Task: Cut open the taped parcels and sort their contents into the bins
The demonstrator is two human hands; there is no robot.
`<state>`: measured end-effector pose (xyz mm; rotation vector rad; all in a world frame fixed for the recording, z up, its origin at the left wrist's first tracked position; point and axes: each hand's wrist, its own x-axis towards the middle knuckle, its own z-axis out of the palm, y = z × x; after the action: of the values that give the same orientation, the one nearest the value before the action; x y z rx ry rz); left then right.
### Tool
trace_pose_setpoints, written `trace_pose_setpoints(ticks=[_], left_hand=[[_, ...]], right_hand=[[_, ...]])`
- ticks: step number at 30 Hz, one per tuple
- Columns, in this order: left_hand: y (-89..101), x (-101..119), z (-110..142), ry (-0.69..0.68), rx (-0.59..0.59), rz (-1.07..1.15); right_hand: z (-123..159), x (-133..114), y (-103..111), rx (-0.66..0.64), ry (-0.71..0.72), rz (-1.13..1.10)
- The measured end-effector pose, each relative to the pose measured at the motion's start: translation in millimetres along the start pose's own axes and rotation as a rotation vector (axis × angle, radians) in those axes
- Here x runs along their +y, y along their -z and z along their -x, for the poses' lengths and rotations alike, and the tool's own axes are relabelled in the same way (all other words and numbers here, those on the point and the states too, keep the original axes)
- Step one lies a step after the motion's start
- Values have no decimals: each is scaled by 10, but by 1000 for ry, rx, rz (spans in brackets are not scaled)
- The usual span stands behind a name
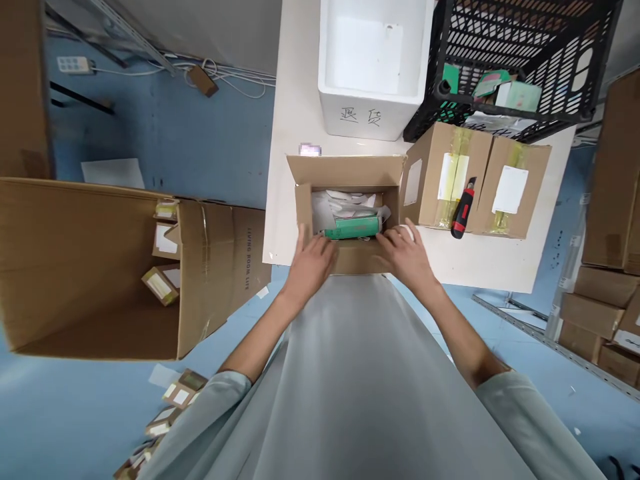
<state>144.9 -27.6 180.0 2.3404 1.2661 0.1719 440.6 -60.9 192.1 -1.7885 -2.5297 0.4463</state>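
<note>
On wht tbl [480, 260], open box [347, 171]; flr [210, 153] blue.

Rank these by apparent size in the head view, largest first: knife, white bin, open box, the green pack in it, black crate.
1. Black crate
2. White bin, open box: too alike to rank
3. Green pack
4. Knife

1. An open carton [347, 171] is sitting on the white surface [283, 220], holding a green package [353, 227].
2. The left hand [313, 261] and right hand [404, 253] are touching the carton's near side.
3. A cutter [463, 210] is lying on a taped box [450, 177] right of the carton.
</note>
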Motion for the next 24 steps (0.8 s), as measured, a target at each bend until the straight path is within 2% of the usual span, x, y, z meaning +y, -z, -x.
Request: trace_pose_setpoints(ticks=[3,7,9,12,15,19,21,24], left_hand=[[108,-209,209,171,83,10],[-6,-526,278,320,138,83],[-67,-569,226,337,155,97],[-110,-441,5,278,147,80],[-226,-184,-436,141,14,60],[-631,85,-1179,0,-325,-71],[-846,127,-1459,22,-499,-128],[-1044,98,-1662,14,-581,-184]], right_hand=[[251,218,-57,14,-144,44],[399,374,-316,15,-233,66],[396,370,-419,25,-230,47],[330,329,-500,25,-191,27],[236,315,-544,14,-163,10],[140,341,-611,25,-134,-8],[119,345,-639,35,-132,-21],[115,327,-662,54,-139,-63]])
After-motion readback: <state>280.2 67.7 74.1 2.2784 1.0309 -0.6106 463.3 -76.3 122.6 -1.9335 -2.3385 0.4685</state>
